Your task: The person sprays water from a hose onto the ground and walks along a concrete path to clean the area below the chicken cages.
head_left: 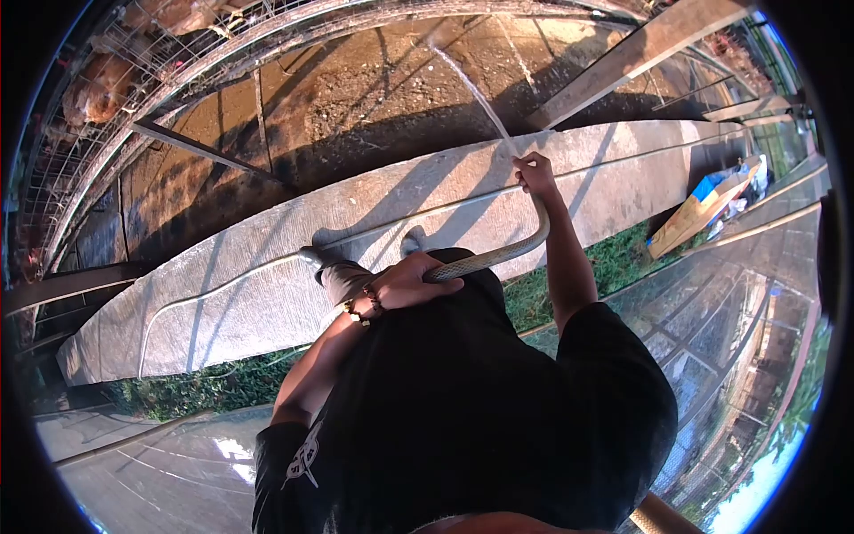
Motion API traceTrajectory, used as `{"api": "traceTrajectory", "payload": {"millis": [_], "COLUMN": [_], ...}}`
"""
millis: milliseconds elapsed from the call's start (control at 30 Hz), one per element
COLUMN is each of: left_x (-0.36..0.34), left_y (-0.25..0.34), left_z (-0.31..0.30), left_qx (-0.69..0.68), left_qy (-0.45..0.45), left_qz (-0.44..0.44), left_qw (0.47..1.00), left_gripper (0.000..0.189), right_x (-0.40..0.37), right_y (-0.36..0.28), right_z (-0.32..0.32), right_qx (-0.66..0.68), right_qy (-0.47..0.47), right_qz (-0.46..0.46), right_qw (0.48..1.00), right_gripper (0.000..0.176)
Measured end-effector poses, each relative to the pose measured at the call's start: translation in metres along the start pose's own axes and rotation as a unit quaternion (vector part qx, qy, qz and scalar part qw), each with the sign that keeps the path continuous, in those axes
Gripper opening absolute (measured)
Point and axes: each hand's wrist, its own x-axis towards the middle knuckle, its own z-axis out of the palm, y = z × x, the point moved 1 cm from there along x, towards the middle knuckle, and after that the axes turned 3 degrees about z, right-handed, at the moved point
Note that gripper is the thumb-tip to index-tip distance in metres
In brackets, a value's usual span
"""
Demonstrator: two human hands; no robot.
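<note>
A pale, patterned hose point(500, 255) bends in front of my body. Its end is gripped in my right hand point(535, 173), with the fingers closed around it. From there a thin jet of water point(474, 87) shoots out toward the dirty ground beyond the walkway. My left hand point(414, 282), with a beaded bracelet at the wrist, is wrapped around the hose closer to my waist. More of the hose lies along the concrete walkway point(374, 200), passing by my feet.
Wire cages point(67, 169) with brown chickens point(96, 89) line the upper left. Wet, littered ground point(356, 116) lies below them. A wooden beam point(636, 62) slants across the upper right. A cardboard box point(703, 209) sits by the walkway's right edge, near grass point(623, 258).
</note>
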Motion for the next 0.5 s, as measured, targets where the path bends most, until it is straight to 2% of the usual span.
{"api": "traceTrajectory", "payload": {"millis": [500], "left_x": [-0.009], "left_y": [0.005], "left_z": [0.001], "left_qx": [0.016], "left_qy": [0.024], "left_qz": [-0.021], "left_qw": [0.999], "left_gripper": [0.041], "right_x": [0.007], "right_y": [-0.005], "right_z": [0.012], "right_qx": [0.006], "right_qy": [-0.028], "right_qz": [-0.003], "right_qw": [1.0], "right_gripper": [0.028]}}
